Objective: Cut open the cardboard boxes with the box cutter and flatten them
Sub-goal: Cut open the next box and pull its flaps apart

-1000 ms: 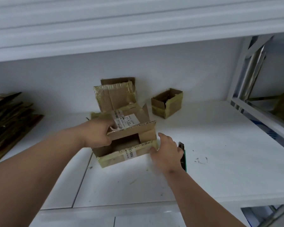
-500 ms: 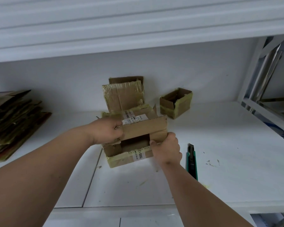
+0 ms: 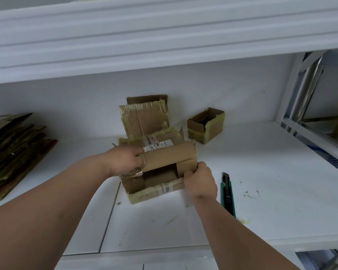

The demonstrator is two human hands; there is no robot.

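- Where the white shelf [image 3: 261, 191] runs from the back wall to its front lip, the cardboard box [image 3: 156, 168] sits near the middle, opened toward the camera, with yellowish tape along its edges and a printed label on top.
- The left hand [image 3: 128, 160] grips the box's left end, fingers curled over the upper flap beside the label.
- The right hand [image 3: 200, 182] pinches the box's near right corner, fingers curled round the side flap.
- The box cutter [image 3: 228, 193], green and black, lies flat on the shelf just right of the right hand, untouched, pointing toward the back wall.
- Behind the held box a taped, flattened box [image 3: 144, 119] leans against the white wall [image 3: 66, 108].
- A small open box [image 3: 206, 125] stands to the right of it, well apart from the hands.
- A stack of flattened cardboard [image 3: 14, 152] lies at the shelf's far left.
- The shelf surface shows scuffs, small scraps and a yellowish smear near the cutter's handle end.
- Another white shelf [image 3: 164, 36] spans overhead, and a white metal frame [image 3: 310, 133] closes the right side.
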